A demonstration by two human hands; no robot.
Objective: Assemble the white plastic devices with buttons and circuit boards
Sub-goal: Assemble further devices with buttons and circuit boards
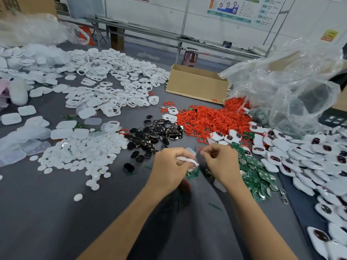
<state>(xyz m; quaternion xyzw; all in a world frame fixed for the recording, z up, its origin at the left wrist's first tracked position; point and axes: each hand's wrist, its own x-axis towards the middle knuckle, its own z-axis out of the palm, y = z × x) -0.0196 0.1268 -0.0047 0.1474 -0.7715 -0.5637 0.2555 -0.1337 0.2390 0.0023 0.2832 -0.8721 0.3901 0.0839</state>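
Observation:
My left hand (171, 166) grips a white plastic shell (187, 160) held edge-on above the grey table (56, 212). A green circuit board (192, 173) shows just below it, between my two hands. My right hand (219, 162) has its fingers curled and pinched close to the shell; what it holds is too small to tell, though a bit of red shows near its fingertips. Black buttons (155, 134) lie heaped beyond my hands. White round pads (82, 152) spread to the left. More green circuit boards (257, 173) lie piled to the right.
Red rings (212, 119) are heaped behind the black buttons. White shells with holes (112, 85) cover the far left. Assembled white devices (308, 156) are stacked along the right. A cardboard box (197, 83) and a crumpled clear plastic bag (285, 87) stand at the back right.

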